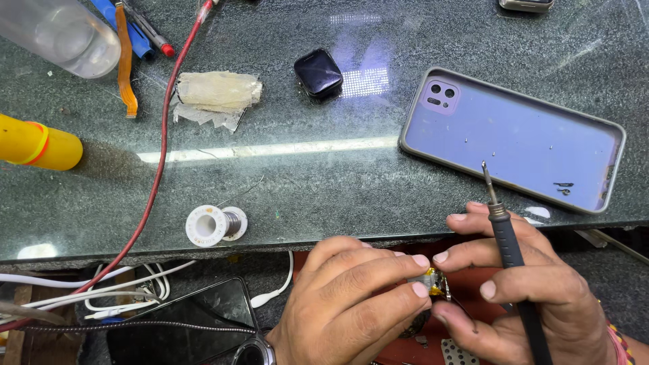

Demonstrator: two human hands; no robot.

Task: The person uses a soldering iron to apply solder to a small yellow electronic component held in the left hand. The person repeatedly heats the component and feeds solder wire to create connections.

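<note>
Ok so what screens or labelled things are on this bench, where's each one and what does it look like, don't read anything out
Smartwatch body: top centre of the stone counter, small rounded square, dark blank screen.
Phone: bottom left below the counter edge among white cables, black glossy screen, off.
Phone back case: right side of counter, lilac rectangle with grey rim, no screen showing.
Yellow tube: left edge, orange band; any label not legible.

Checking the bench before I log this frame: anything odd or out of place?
Mildly. Tiny screws lie loose on the back of the lilac phone, which overhangs the counter edge. A crumpled wad of tape sits by the red wire. Both hands, left hand and right hand, pinch a small part.
</note>
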